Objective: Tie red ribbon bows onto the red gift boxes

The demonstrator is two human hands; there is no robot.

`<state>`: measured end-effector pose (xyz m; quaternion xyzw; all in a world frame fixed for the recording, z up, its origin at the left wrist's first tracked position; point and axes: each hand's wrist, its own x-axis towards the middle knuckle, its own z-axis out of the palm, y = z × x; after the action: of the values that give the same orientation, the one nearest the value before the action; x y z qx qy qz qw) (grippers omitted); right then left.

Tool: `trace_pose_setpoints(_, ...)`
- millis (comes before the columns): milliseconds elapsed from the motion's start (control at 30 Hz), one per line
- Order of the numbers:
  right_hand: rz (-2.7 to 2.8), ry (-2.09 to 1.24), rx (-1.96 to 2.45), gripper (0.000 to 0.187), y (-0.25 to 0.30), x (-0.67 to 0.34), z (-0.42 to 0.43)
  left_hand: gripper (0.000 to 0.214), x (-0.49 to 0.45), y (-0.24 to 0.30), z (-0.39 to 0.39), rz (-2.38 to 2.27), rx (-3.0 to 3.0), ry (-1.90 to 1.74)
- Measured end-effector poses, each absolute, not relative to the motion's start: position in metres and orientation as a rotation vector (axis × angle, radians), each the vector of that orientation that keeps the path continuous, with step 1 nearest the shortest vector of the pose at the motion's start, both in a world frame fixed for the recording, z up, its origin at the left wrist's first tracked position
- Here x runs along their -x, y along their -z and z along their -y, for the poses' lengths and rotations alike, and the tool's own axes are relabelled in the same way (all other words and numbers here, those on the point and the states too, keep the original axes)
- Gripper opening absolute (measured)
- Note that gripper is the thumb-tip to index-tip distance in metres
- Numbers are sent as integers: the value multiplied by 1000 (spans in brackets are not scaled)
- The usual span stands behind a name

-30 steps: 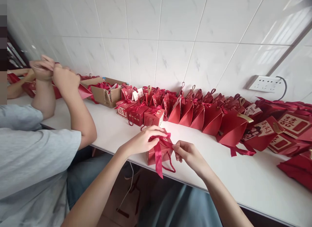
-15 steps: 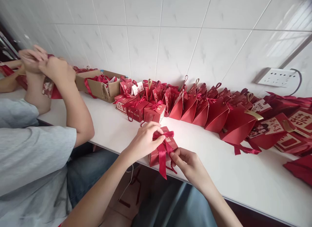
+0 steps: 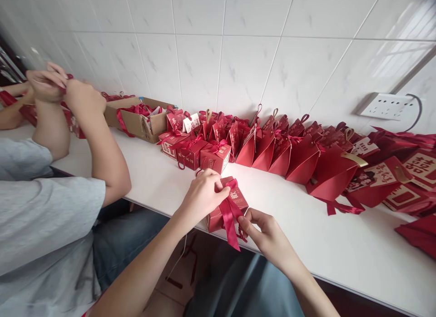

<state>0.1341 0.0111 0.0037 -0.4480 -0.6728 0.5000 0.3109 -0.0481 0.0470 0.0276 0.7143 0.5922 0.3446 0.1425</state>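
Your left hand (image 3: 207,190) and right hand (image 3: 259,226) pinch the flat crimson satin ribbon (image 3: 229,222). Uneven tugging could skew it across the squarish red cardboard box (image 3: 241,199).

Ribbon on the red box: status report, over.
Left hand and right hand pinching ribbon. Red box on white table. Other boxes behind, not blocking.

Wearer's left hand (image 3: 206,194) plus right hand (image 3: 260,224): 2
Red box between them (image 3: 238,196): 1
Cardboard carton (image 3: 136,125): 1
Low boxes, front row (image 3: 190,157): 3
Peaked boxes (image 3: 303,162): at least 5, overlapping; full count unclear
Nearest co-worker's hands (image 3: 83,98): 2
Socket strip (image 3: 383,106): 1
Dark cable (image 3: 419,113): 1
White table (image 3: 289,217): 1
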Motion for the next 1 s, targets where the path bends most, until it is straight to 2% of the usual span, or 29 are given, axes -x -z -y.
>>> trace_pose_setpoints(467,1867,-1464,1087,44,-6,-152,-14,28,49,-24,-50,-1637,-2002,-1018)
trace_pose_setpoints(567,1944,-1286,1254,49,-18,-164,-29,23,55,-24,-49,-1573,-1924,-1174)
trace_pose_setpoints(700,1791,-909,1407,50,-33,-162,-61,33,63,-27,-41,-1790,-1648,-1231)
trace_pose_setpoints(833,1894,-937,1329,50,-32,-134,-84,41,66,-31,-29,-2028,-1575,-979)
trace_pose_setpoints(1000,1869,-1006,1226,48,-23,-112,-89,35,63,-26,-19,-1906,-1543,-1043)
